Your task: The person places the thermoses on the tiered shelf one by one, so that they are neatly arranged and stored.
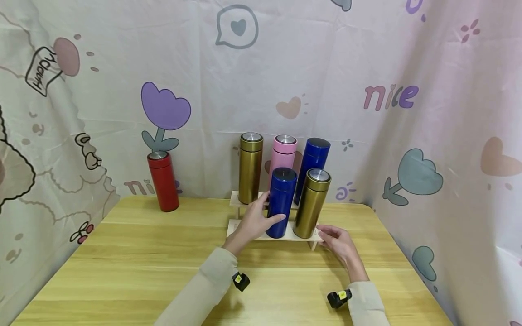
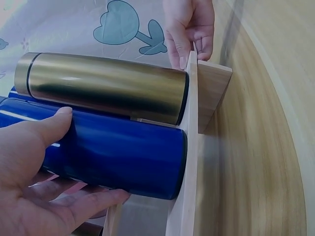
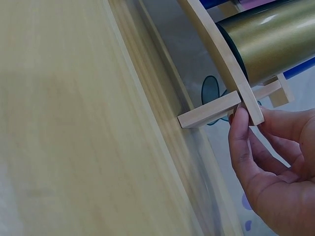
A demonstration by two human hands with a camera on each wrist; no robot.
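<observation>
A blue thermos flask (image 1: 282, 197) stands on the lower tier of a two-tier wooden rack (image 1: 233, 225). My left hand (image 1: 253, 222) holds it from the left, thumb across the front and fingers around the far side. Beside it on the same tier is a gold thermos flask (image 1: 311, 206) with a silver-topped lid. At the rack's right end, my right hand (image 1: 339, 243) pinches the tip of the lower shelf (image 3: 252, 110) between thumb and fingers. Behind, the upper tier bears another gold flask (image 1: 250, 170), a pink flask (image 1: 283, 154) and a second blue flask (image 1: 316, 154).
A red thermos flask (image 1: 164, 183) stands alone on the wooden table (image 1: 134, 267), well left of the rack. A patterned curtain (image 1: 261, 90) hangs behind the table and along its sides.
</observation>
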